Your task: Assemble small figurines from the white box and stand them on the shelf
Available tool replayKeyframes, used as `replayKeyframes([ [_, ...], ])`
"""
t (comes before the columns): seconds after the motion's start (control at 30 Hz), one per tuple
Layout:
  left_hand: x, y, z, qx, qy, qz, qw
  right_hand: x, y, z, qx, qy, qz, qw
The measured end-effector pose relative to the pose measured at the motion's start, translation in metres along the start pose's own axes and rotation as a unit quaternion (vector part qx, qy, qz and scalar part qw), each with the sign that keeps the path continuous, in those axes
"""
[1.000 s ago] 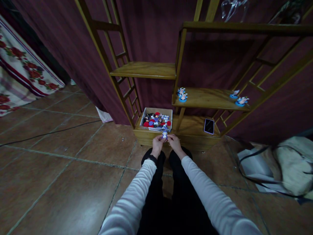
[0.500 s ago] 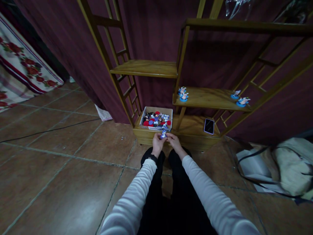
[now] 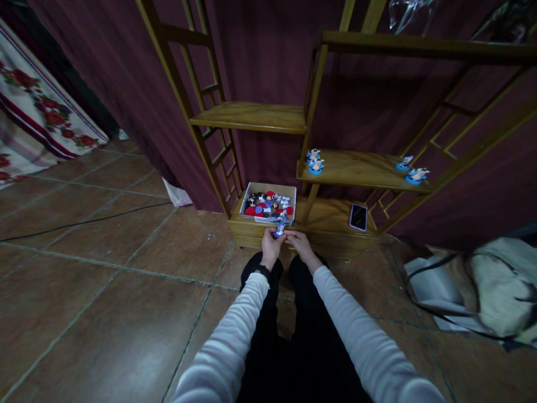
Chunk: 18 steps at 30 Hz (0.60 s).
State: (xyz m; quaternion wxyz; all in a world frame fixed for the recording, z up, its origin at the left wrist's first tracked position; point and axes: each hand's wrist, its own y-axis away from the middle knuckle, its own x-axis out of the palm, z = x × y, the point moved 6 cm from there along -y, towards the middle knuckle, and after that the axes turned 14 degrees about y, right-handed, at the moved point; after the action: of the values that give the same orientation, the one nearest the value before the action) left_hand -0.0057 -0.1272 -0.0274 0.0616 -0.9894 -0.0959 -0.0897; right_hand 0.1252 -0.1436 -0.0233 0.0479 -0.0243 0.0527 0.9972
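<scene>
A small white-and-purple figurine [image 3: 279,229] on a round purple base is between my two hands, just in front of the box. My left hand [image 3: 269,246] pinches it by the base from the left. From the right, my right hand [image 3: 298,242] has its fingertips closed at the base's other edge. Just beyond them, the open cardboard box [image 3: 247,214] holds many mixed figurines, some with red or purple round bases. Blue-based figurines [image 3: 316,166] stand in pairs at both ends of the middle shelf [image 3: 356,166].
A phone [image 3: 358,216] lies on the low shelf, right of the box. The wooden rack's uprights [image 3: 312,101] rise close around. A pale bag [image 3: 501,280] with a dark strap rests on the floor at right. A thin cable [image 3: 92,218] crosses the tiles at left.
The figurine has tilted slightly and shifted a little left between my fingers. Both hands stay in nearly the same place.
</scene>
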Motion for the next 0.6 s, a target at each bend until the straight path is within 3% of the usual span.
replayKeyframes([
  [0.13,-0.003,-0.003,0.006,-0.034,0.031,-0.013,0.999,0.000,0.003,0.005,0.007,0.007,0.003,1.000],
  [0.23,0.002,-0.002,0.007,-0.077,0.106,0.014,0.991,-0.001,0.004,0.008,0.003,0.018,0.005,1.000],
  [0.43,0.015,0.008,0.001,-0.205,0.289,0.083,0.931,-0.010,0.006,0.007,-0.015,0.000,-0.042,0.999],
  [0.6,0.019,0.014,-0.003,-0.271,0.330,0.118,0.896,-0.011,0.006,0.005,-0.011,0.004,-0.043,0.999],
])
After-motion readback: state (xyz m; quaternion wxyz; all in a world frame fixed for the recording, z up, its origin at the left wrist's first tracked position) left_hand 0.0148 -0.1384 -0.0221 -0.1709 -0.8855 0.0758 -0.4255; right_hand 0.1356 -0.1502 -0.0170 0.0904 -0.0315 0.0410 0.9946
